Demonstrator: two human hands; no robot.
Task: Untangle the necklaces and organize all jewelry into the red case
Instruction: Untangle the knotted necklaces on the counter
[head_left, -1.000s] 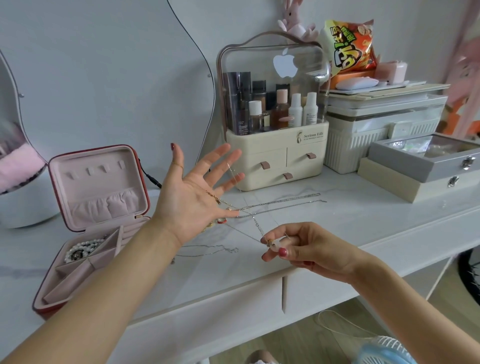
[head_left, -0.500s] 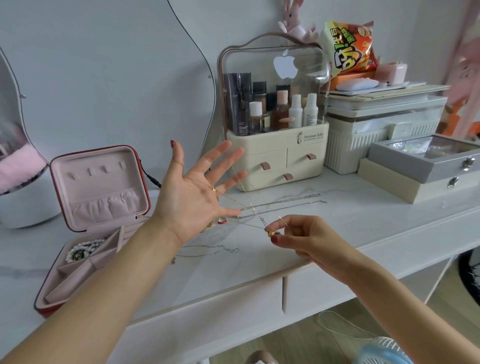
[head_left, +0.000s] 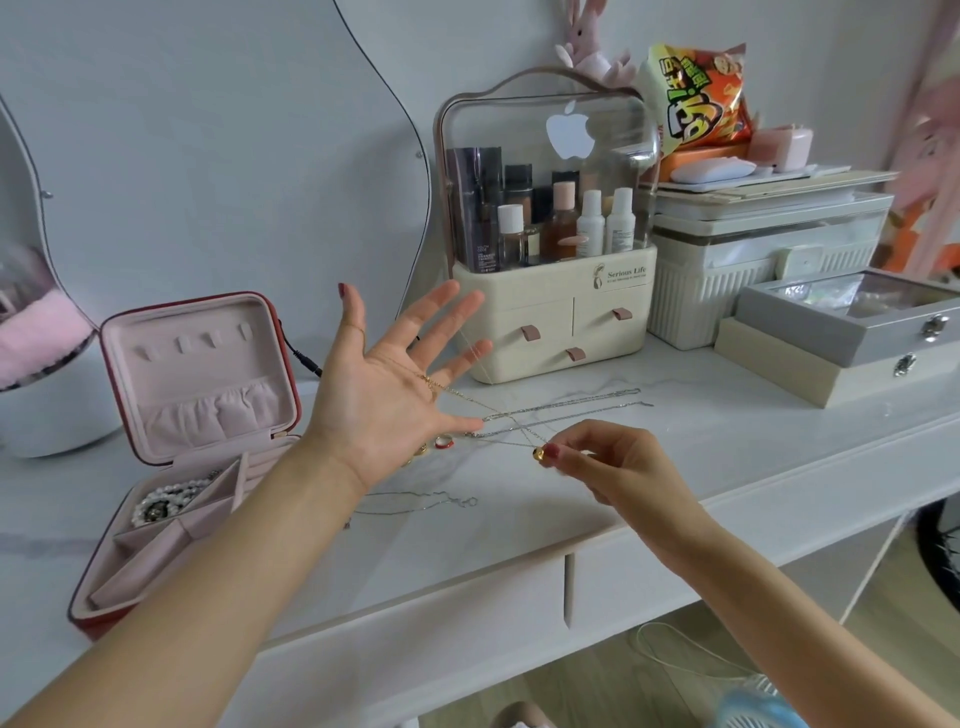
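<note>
My left hand is raised with fingers spread wide, and a thin gold necklace is draped across its palm and fingers. My right hand pinches the necklace's small gold pendant, stretching the chain between both hands. Silver chains lie stretched on the tabletop behind. Another silver chain lies below my left wrist. Rings sit partly hidden by my left hand. The red case stands open at the left, pearls in its tray.
A cream cosmetics organiser with bottles stands behind the hands. White ribbed boxes and a grey glass-lid box fill the right side. A mirror stands at far left. The white table's front edge runs below my hands.
My right hand has moved slightly right and down with the pendant, pulling the gold chain tauter. My left hand stays spread and raised.
</note>
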